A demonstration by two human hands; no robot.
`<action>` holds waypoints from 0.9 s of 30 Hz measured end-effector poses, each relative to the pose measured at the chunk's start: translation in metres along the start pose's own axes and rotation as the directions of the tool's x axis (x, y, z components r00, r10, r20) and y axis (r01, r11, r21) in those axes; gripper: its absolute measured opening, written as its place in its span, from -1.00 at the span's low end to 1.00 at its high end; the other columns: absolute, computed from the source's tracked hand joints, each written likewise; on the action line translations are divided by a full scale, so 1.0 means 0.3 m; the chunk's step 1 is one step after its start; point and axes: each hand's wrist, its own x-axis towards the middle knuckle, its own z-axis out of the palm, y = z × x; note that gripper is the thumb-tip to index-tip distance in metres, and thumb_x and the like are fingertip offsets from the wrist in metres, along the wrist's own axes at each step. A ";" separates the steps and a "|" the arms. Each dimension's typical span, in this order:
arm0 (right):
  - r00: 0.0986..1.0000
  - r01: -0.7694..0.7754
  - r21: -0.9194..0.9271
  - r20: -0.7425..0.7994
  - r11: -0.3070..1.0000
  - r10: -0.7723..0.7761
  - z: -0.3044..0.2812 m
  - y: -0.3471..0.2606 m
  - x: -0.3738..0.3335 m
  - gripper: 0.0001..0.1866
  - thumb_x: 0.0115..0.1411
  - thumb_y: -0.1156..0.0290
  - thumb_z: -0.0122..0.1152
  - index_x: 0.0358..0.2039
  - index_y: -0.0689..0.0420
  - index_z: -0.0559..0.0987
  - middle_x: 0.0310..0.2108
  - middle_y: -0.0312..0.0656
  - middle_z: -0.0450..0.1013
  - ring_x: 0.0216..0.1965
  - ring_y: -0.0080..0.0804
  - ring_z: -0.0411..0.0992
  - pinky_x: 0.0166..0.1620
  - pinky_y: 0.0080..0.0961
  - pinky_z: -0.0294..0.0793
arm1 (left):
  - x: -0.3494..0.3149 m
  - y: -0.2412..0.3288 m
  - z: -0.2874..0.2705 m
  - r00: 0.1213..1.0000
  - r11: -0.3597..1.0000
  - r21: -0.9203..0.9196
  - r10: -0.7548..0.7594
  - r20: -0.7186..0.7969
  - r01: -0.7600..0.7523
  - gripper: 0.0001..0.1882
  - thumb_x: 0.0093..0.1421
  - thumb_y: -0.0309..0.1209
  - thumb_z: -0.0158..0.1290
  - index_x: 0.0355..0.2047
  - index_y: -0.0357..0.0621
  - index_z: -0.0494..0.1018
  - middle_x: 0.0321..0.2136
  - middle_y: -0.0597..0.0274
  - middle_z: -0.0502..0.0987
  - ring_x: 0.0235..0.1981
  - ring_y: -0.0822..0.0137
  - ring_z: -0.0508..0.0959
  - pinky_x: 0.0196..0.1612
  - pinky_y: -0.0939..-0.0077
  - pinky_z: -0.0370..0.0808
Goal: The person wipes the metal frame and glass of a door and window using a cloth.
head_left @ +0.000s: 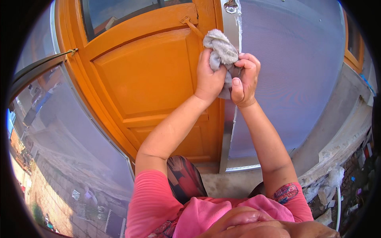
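A crumpled grey cloth is bunched up between my hands, in front of the metal edge of a mesh screen panel. My left hand is closed round the cloth from the left, and a loose end hangs below the grip. On the other side, my right hand has its fingers curled at the cloth's right edge, its thumb held lower and apart from them. Just behind the cloth, an orange handle is fixed to an orange wooden door.
A metal latch sits high on the screen frame. At left, another mesh panel is joined to the door frame by a dark rod. A concrete ledge and scattered rubbish with a white pipe lie at right.
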 end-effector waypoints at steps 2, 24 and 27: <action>1.000 0.015 -0.005 0.004 1.000 -0.015 0.010 -0.004 0.010 -0.45 0.19 -0.04 0.14 -0.08 0.22 0.42 0.03 0.08 0.32 0.10 -0.07 0.27 0.22 -0.16 0.29 | 0.202 0.026 0.002 0.964 0.962 0.108 0.260 -0.061 -0.252 -0.67 0.22 -0.60 0.05 0.02 -0.21 0.42 -0.14 0.29 0.57 -0.11 0.47 0.55 -0.04 0.54 0.51; 0.949 -0.280 0.709 0.101 0.647 0.299 -0.025 -0.005 0.042 -0.59 0.38 0.10 0.08 -0.06 0.23 0.44 0.03 -0.17 0.29 0.14 -0.41 0.24 0.33 -0.42 0.09 | -0.855 -0.152 0.068 0.945 0.854 0.420 -0.223 -0.239 0.308 -0.44 0.02 -0.58 0.21 0.07 -0.21 0.35 -0.04 -0.08 0.39 0.02 -0.15 0.41 0.14 0.17 0.37; 0.942 -0.302 0.697 0.113 0.650 0.317 -0.027 -0.002 0.038 -0.60 0.39 0.13 0.08 -0.03 0.24 0.44 0.04 -0.18 0.31 0.13 -0.41 0.26 0.32 -0.41 0.11 | -1.031 -0.201 0.054 0.897 0.821 0.363 -0.382 -0.222 0.440 -0.45 0.03 -0.59 0.18 0.07 -0.21 0.35 -0.05 -0.07 0.38 0.01 -0.14 0.42 0.15 0.20 0.38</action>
